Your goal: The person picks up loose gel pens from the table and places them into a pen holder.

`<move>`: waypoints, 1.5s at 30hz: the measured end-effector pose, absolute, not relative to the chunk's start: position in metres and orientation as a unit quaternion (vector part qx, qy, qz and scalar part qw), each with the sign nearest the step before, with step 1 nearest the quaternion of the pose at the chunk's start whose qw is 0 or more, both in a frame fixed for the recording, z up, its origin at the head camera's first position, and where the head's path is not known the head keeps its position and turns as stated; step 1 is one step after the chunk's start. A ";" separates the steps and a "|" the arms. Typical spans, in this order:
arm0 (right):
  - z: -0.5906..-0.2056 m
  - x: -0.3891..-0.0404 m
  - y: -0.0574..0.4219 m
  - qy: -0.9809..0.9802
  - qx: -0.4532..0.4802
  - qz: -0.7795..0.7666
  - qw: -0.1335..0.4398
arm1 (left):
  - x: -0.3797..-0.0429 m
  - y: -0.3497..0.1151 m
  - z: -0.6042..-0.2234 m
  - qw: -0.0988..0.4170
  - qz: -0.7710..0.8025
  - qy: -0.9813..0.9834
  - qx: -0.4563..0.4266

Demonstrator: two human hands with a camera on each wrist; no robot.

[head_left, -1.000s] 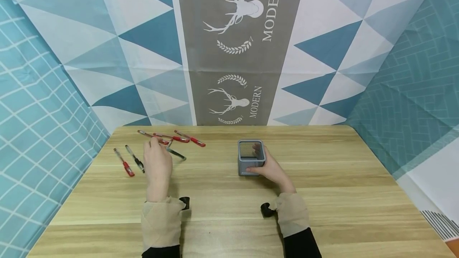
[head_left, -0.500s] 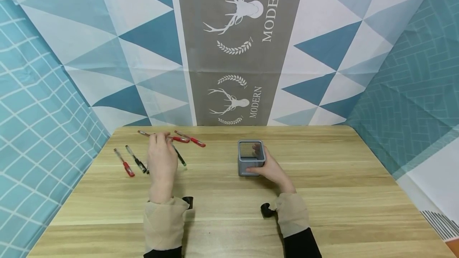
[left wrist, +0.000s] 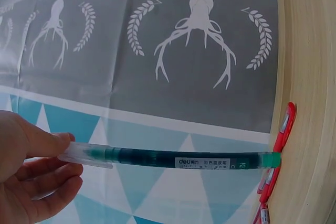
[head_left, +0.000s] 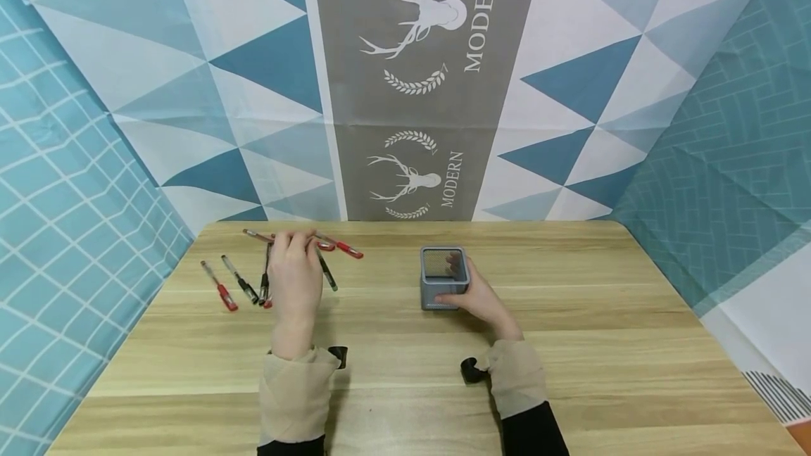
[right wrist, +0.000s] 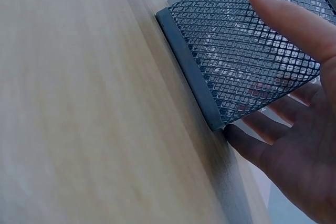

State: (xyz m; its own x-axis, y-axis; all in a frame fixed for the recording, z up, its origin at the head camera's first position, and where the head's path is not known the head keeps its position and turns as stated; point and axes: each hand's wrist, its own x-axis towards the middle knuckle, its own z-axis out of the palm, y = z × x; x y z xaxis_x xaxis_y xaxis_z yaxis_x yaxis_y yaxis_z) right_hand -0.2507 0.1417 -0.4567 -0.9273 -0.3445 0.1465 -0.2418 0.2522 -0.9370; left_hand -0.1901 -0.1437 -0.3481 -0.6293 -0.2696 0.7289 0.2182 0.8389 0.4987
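Note:
My left hand (head_left: pixel 295 290) pinches a green pen (left wrist: pixel 157 158) by its clear cap between thumb and fingers. In the left wrist view the pen points away from the hand, its green end overlapping red pens (left wrist: pixel 283 129) at the tabletop. The head view shows its dark barrel (head_left: pixel 327 271) slanting down to the right. My right hand (head_left: pixel 479 299) grips a square grey mesh pen holder (head_left: pixel 437 295), which stands upright on the table. Its thumb lies along the near mesh side, and the other fingers reach round the far side. No pens show inside the holder.
Left of the left hand lie a red pen (head_left: pixel 219 287), a black pen (head_left: pixel 240 280) and another black pen (head_left: pixel 264 279). Farther back, near the wooden table's (head_left: pixel 393 385) rear edge, are more red pens (head_left: pixel 347 249). A patterned cloth (head_left: pixel 405 108) hangs behind the table.
My left hand has shifted right with the green pen, whose angle has steepened. A black pen and a red pen end now show left of the hand. The right hand and pen holder stay put.

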 end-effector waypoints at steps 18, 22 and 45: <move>-0.457 -0.249 0.142 0.796 -0.185 -0.575 0.039 | -0.189 -0.133 -0.346 0.438 -0.299 -0.848 -0.006; -0.457 -0.250 0.142 0.795 -0.188 -0.575 0.037 | -0.188 -0.130 -0.345 0.438 -0.298 -0.847 -0.035; -0.455 -0.250 0.140 0.795 -0.189 -0.575 0.043 | -0.189 -0.115 -0.341 0.478 -0.286 -0.821 -0.124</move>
State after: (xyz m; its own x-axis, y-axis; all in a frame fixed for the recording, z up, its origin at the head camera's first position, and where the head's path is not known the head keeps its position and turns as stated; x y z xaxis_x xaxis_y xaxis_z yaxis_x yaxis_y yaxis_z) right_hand -0.2499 0.1404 -0.4551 -0.9249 -0.3499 0.1489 -0.2511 0.2678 -0.9302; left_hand -0.1891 -0.1153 -0.3414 -0.5131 -0.0695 0.8555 0.4768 0.8058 0.3514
